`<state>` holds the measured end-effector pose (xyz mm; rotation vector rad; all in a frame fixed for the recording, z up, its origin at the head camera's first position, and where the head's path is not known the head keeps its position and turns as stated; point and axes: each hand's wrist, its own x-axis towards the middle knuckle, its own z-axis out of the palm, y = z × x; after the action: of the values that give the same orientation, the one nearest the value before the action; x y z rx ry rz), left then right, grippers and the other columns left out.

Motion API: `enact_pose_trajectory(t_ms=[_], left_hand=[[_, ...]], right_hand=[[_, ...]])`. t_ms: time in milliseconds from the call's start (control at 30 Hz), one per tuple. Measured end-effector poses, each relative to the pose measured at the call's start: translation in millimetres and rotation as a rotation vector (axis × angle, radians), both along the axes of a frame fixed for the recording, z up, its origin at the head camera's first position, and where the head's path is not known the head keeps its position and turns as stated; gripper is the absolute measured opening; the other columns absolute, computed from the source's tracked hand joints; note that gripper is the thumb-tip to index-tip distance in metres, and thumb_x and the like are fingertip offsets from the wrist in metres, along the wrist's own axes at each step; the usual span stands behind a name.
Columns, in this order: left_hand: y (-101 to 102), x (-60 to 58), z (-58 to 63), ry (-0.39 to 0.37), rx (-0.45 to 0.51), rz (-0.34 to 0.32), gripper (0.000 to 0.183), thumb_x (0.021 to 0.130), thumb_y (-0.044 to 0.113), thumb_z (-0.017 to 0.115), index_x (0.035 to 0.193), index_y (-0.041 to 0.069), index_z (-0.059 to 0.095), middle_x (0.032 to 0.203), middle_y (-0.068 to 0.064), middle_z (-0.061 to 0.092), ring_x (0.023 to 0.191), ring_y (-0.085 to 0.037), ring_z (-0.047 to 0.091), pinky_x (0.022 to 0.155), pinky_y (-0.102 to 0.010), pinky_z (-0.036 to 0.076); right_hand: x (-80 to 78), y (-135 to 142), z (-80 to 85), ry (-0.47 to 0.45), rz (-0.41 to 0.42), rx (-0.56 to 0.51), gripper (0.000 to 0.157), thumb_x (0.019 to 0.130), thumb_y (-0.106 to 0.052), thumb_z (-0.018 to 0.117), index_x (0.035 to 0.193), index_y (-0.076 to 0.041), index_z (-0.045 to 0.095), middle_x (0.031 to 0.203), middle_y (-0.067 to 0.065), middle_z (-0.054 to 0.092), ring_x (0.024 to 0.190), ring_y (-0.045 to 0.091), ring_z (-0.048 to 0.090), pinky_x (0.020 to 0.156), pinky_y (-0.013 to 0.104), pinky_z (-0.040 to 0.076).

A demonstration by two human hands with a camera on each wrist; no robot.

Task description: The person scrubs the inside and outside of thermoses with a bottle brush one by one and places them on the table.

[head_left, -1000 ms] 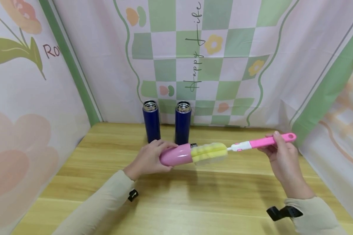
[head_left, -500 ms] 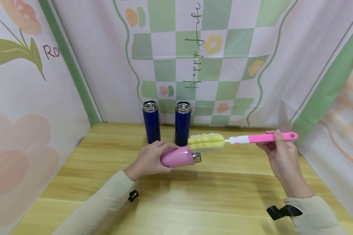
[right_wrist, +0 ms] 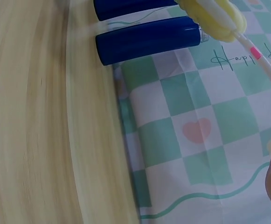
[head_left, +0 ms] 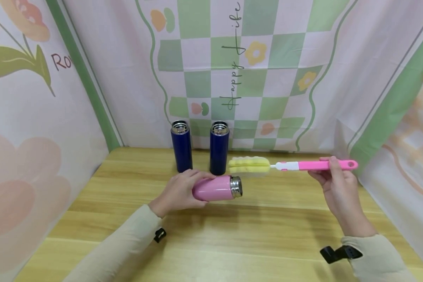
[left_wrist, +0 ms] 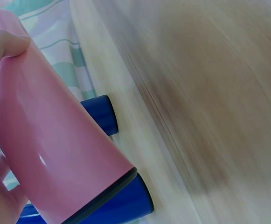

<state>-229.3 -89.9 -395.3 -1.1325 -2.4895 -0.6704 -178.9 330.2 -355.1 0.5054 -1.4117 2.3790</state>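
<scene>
A pink thermos bottle (head_left: 213, 188) lies tilted on its side in the air, its bare steel mouth turned right. My left hand (head_left: 181, 190) grips it round the base end; in the left wrist view the thumb presses along the pink wall (left_wrist: 56, 126). My right hand (head_left: 338, 188) holds a bottle brush (head_left: 313, 165) by its pink handle, thumb on top. The brush's yellow sponge head (head_left: 249, 164) points left, just above and beyond the bottle's mouth, outside it. In the right wrist view the sponge (right_wrist: 219, 18) shows at the top, with the handle partly cut off.
Two dark blue thermos bottles, one on the left (head_left: 181, 147) and one on the right (head_left: 219, 149), stand upright without lids at the back of the wooden table (head_left: 232, 243). Behind them hangs a checked curtain (head_left: 285, 86). Black straps (head_left: 340, 254) sit at the wrists.
The brush head has come away from the pink bottle's mouth, rising and shifting back from it. The bottle's steel mouth now shows fully. My left hand has barely moved.
</scene>
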Motion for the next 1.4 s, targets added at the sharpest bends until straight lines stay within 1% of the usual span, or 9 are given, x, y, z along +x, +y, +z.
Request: enact_pose_trajectory(t_ms=[167,333,567,733,900,1100,1400], left_hand=[[0.5,0.0,0.0,0.015,0.000,-0.003,0.068,0.071,0.040,0.085,0.133,0.034,0.060,0.117,0.009,0.063,0.098,-0.008,0.056,0.076,-0.033,0.049],[0.8,-0.2,-1.0,0.009,0.013,0.005,0.068,0.070,0.042,0.086,0.133,0.034,0.060,0.118,0.008,0.063,0.099,-0.009,0.056,0.076,-0.034,0.049],[0.7,-1.4,-1.8,0.008,0.030,0.021,0.068,0.070,0.045,0.086,0.133,0.034,0.060,0.117,0.009,0.063,0.099,-0.007,0.055,0.077,-0.033,0.050],[0.8,-2.4,-1.1,0.010,0.050,0.022,0.066,0.072,0.044,0.085,0.133,0.033,0.061,0.118,0.009,0.062,0.102,-0.008,0.054,0.079,-0.034,0.051],[0.2,-3.7,-0.1,0.008,0.081,0.036,0.067,0.071,0.042,0.086,0.132,0.030,0.061,0.120,0.007,0.063,0.103,-0.011,0.055,0.082,-0.037,0.050],[0.0,-4.9,2.1,0.010,0.076,0.066,0.068,0.071,0.045,0.085,0.132,0.028,0.062,0.120,0.007,0.062,0.103,-0.011,0.053,0.084,-0.036,0.049],[-0.3,-4.1,2.5,0.024,0.080,0.064,0.065,0.071,0.042,0.086,0.131,0.026,0.063,0.118,0.005,0.063,0.102,-0.013,0.054,0.083,-0.037,0.050]], right_hand=[[-0.3,2.0,-1.6,-0.011,-0.025,0.038,0.030,0.107,-0.013,0.045,0.114,0.010,0.063,0.104,0.016,0.066,0.094,0.021,0.068,0.089,0.029,0.053],[0.1,4.9,-3.4,-0.045,-0.060,0.095,0.029,0.107,-0.015,0.046,0.115,0.008,0.063,0.104,0.014,0.065,0.094,0.020,0.067,0.089,0.028,0.053],[0.3,9.7,-7.2,-0.069,-0.060,0.111,0.027,0.107,-0.013,0.046,0.114,0.007,0.064,0.104,0.012,0.065,0.094,0.019,0.068,0.088,0.028,0.053],[0.9,11.9,-9.8,-0.080,-0.082,0.133,0.026,0.107,-0.013,0.047,0.112,0.006,0.065,0.103,0.011,0.065,0.092,0.018,0.068,0.087,0.028,0.054],[1.3,14.3,-10.8,-0.094,-0.073,0.136,0.026,0.106,-0.014,0.049,0.111,0.005,0.065,0.102,0.011,0.064,0.091,0.019,0.069,0.086,0.029,0.054],[1.9,15.3,-10.1,-0.104,-0.059,0.141,0.025,0.106,-0.014,0.048,0.109,0.005,0.065,0.102,0.011,0.065,0.091,0.020,0.069,0.085,0.029,0.054],[3.2,15.2,-8.7,-0.131,-0.057,0.145,0.024,0.106,-0.015,0.049,0.106,0.004,0.066,0.100,0.011,0.065,0.090,0.020,0.070,0.083,0.029,0.054]])
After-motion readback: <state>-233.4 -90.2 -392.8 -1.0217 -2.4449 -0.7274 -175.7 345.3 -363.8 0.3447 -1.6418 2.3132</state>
